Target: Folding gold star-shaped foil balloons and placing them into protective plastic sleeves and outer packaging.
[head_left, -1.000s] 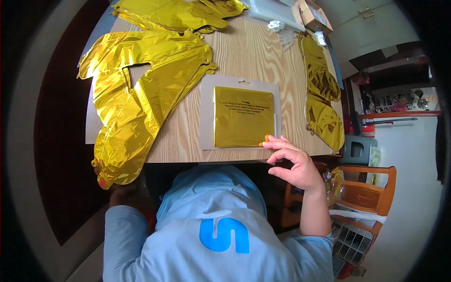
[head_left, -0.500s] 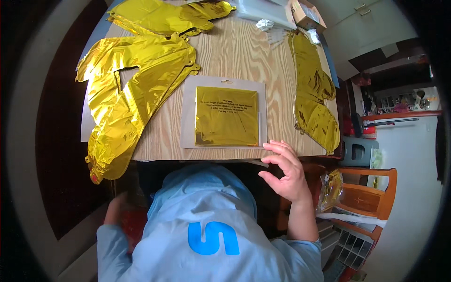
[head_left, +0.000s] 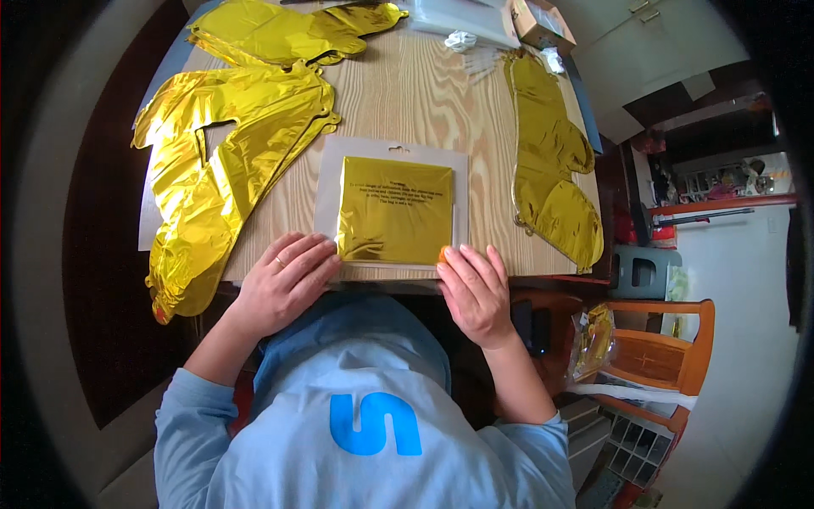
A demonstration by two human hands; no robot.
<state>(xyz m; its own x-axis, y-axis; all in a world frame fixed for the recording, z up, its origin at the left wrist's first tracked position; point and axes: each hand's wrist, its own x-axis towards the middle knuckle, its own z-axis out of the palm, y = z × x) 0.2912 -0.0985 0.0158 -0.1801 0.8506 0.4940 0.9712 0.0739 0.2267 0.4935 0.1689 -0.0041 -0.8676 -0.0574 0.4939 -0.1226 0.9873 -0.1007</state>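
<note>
Wood-grain table [head_left: 424,102]; wooden chair [head_left: 651,356] at four o'clock; gold foil shape [head_left: 216,178] at ten; gold packet [head_left: 394,227], bearing small dark print [head_left: 394,192], lies central on grey card [head_left: 460,204]; left hand [head_left: 292,280] at its eight, right hand [head_left: 476,293] at five, fingers bent; I cannot tell whether they grip.

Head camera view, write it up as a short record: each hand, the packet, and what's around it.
Left hand: fingers at the near left corner of the pale backing
Right hand: fingers at its near right corner, by a small orange thing, partly hidden
Packet: square, gold, framed by the backing
Table left: large gold foil, overhanging the near edge
Table right: narrower gold foil
Far right corner: open box
</note>
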